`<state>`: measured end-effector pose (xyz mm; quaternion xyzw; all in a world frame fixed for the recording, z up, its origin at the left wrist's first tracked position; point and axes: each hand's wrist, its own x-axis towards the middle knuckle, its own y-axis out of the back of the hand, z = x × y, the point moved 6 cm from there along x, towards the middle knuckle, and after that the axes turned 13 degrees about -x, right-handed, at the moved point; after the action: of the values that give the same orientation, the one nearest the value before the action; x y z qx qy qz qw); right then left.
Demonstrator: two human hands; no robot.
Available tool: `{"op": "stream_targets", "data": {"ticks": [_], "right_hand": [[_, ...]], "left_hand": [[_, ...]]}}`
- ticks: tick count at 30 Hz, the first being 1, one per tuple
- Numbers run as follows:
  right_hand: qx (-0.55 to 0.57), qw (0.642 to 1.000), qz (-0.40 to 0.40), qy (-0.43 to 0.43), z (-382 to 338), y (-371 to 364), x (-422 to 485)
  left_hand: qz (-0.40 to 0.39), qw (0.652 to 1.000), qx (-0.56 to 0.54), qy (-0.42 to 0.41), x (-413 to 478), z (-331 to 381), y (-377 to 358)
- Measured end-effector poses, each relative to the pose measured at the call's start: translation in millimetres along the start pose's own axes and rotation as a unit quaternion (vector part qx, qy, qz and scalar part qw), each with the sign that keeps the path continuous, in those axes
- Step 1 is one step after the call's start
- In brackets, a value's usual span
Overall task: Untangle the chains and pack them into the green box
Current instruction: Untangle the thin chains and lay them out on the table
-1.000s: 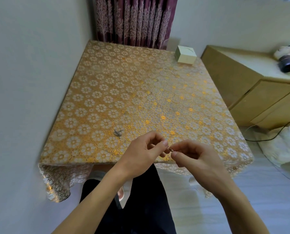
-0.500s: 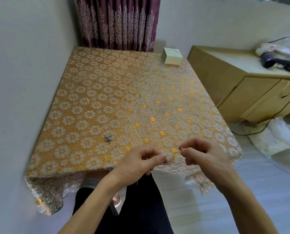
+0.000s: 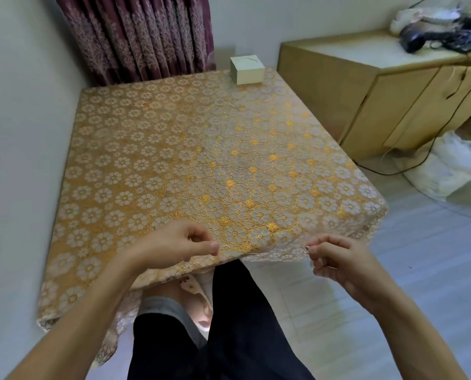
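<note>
Head: right hand [image 3: 341,263], pinching chain [image 3: 306,248], moved right.

Soft even daylight, slight motion blur, wide-angle edge bending.

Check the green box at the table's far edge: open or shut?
Shut. The green box shows a flat, solid top face; no interior shows and no loose lid lies beside it on the table.
</note>
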<state>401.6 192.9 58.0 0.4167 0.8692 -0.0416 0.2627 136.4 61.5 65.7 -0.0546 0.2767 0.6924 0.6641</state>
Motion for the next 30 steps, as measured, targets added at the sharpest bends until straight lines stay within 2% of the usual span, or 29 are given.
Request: {"op": "stream_targets", "data": {"ticks": [8, 13, 17, 23, 30], "right_hand": [[0.034, 0.998, 0.045, -0.022, 36.4, 27.1, 7.6], [0.02, 0.996, 0.086, -0.015, 52.9, 26.2, 14.0], [-0.005, 0.991, 0.133, 0.015, 55.0, 18.9, 20.9], [-0.069, 0.982, 0.169, 0.054, 48.6, -6.3, 48.2], [-0.228, 0.931, 0.242, 0.153, 28.1, -24.7, 65.2]], "left_hand": [[0.023, 0.98, 0.199, 0.007, 55.1, 27.6, 19.7], [0.052, 0.946, 0.321, -0.002, 100.1, 48.3, 21.5], [0.096, 0.908, 0.406, -0.046, 133.6, 68.3, 25.6], [0.122, 0.851, 0.504, -0.087, 179.0, 82.0, 33.7], [0.087, 0.793, 0.591, -0.117, 212.8, 81.9, 45.2]]}}
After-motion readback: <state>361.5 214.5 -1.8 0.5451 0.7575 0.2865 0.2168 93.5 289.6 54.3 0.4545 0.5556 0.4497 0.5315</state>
